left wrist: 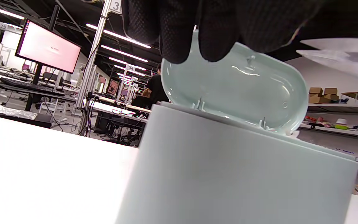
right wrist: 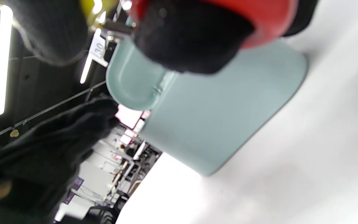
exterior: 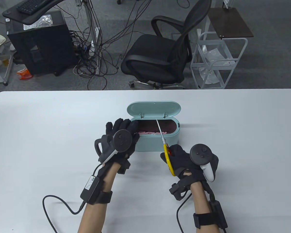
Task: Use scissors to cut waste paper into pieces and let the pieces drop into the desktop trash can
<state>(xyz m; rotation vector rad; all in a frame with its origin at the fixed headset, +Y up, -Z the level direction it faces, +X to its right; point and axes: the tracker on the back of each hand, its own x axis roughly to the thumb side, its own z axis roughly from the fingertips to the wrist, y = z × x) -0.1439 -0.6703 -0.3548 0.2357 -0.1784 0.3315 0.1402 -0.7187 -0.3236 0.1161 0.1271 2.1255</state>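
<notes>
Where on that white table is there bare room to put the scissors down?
Bare table lies right of the trash can, and more left of the left hand. It is crowded at the can's front, where both hands and the scissors in the right hand meet.

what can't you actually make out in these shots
- Whether the left hand holds paper: table view, its tracker covers the fingers; left wrist view shows fingertips only.
- Scissors blades: left wrist view, blurred and cut by the right edge.
- Pink pieces in the trash can: too small to count.
</notes>
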